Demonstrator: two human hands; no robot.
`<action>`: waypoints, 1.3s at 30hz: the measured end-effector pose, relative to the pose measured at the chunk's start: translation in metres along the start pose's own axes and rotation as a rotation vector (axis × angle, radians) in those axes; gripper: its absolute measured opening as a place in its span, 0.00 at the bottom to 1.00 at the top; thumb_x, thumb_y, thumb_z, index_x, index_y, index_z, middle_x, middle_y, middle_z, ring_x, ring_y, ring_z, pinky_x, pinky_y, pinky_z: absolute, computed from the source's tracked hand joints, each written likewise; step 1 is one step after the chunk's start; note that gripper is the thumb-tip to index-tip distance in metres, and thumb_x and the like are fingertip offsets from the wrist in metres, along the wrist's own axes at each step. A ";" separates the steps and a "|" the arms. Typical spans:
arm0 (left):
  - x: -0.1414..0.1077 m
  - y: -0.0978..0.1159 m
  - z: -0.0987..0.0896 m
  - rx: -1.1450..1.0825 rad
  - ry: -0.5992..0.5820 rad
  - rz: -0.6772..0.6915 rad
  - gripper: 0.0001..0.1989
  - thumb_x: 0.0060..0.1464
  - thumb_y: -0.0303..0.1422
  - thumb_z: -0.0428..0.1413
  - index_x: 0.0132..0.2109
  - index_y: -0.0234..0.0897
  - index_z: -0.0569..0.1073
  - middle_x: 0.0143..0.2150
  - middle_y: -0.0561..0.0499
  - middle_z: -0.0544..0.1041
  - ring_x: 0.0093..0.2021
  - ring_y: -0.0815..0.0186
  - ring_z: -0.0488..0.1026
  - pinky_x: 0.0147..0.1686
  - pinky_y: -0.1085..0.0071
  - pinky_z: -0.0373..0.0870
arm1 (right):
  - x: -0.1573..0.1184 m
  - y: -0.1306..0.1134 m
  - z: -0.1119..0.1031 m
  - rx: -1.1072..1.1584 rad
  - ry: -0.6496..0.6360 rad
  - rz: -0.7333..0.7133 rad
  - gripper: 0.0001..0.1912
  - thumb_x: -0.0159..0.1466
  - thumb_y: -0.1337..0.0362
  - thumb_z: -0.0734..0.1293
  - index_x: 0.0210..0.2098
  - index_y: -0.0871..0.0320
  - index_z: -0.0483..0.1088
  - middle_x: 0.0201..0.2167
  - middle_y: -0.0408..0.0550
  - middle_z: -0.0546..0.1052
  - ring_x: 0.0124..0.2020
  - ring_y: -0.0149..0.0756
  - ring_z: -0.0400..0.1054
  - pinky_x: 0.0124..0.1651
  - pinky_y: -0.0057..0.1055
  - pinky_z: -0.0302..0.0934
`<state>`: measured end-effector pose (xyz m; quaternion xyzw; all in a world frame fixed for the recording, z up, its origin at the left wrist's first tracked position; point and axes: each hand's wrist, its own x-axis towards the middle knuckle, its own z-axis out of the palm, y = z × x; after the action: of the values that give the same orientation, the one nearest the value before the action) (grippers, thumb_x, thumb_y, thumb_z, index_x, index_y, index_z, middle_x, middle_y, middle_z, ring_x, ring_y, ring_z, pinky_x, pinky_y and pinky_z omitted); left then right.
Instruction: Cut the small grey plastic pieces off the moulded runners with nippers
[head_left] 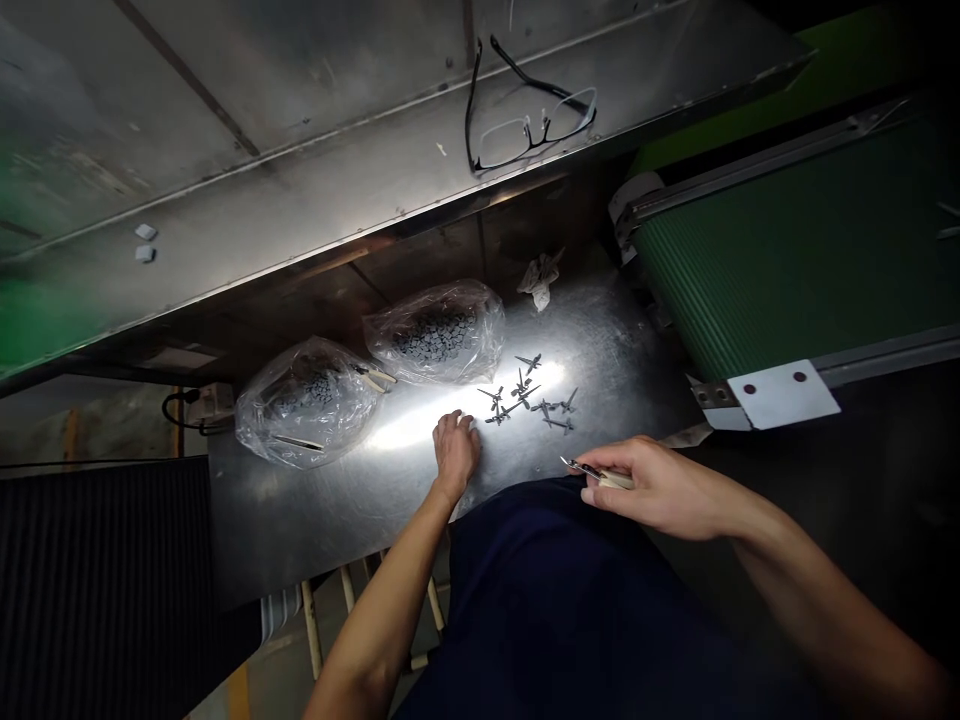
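Note:
My right hand (656, 485) is closed around a pair of small nippers (611, 480) with pale handles, their jaws pointing left above the table's front edge. My left hand (456, 455) rests on the metal table (322, 510), fingers bent downward and slightly apart; nothing shows in it, though the underside is hidden. Just right of its fingertips lie several dark, branched plastic pieces (521, 385) in a loose cluster. Behind stands a clear plastic bag (487, 310) holding many small grey parts (435, 338).
Another clear bag (255, 425) lies at left, with tweezers (298, 442) and pale-handled pliers (375, 379) on it. Crumpled tissue (540, 280) sits at the back. Glasses (534, 140) and two small grey blocks (145, 243) rest on the shelf. A green conveyor belt (810, 240) stands at right.

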<state>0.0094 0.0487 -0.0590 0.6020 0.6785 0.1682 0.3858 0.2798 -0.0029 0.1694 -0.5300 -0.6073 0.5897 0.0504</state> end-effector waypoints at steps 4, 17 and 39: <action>0.011 0.009 0.017 0.034 -0.063 0.089 0.17 0.61 0.37 0.57 0.54 0.36 0.72 0.59 0.42 0.71 0.57 0.54 0.69 0.56 0.48 0.67 | 0.000 -0.002 0.004 -0.006 -0.025 -0.007 0.14 0.64 0.55 0.64 0.35 0.59 0.76 0.21 0.38 0.62 0.23 0.29 0.52 0.25 0.28 0.46; -0.014 0.018 0.007 -0.090 -0.070 -0.007 0.15 0.62 0.38 0.56 0.52 0.34 0.72 0.51 0.44 0.75 0.47 0.59 0.74 0.48 0.55 0.73 | 0.014 -0.009 0.011 -0.066 -0.068 -0.042 0.12 0.65 0.57 0.62 0.35 0.59 0.73 0.23 0.38 0.61 0.25 0.29 0.53 0.26 0.27 0.46; -0.100 0.135 -0.082 -0.932 -0.301 -0.247 0.19 0.48 0.37 0.68 0.45 0.32 0.77 0.36 0.46 0.83 0.37 0.63 0.80 0.43 0.67 0.76 | 0.016 -0.020 0.010 -0.073 0.035 -0.154 0.12 0.62 0.59 0.65 0.40 0.58 0.77 0.29 0.43 0.74 0.28 0.32 0.62 0.30 0.28 0.53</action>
<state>0.0406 0.0031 0.1198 0.2987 0.5343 0.3179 0.7241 0.2541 0.0073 0.1727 -0.4932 -0.6666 0.5522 0.0868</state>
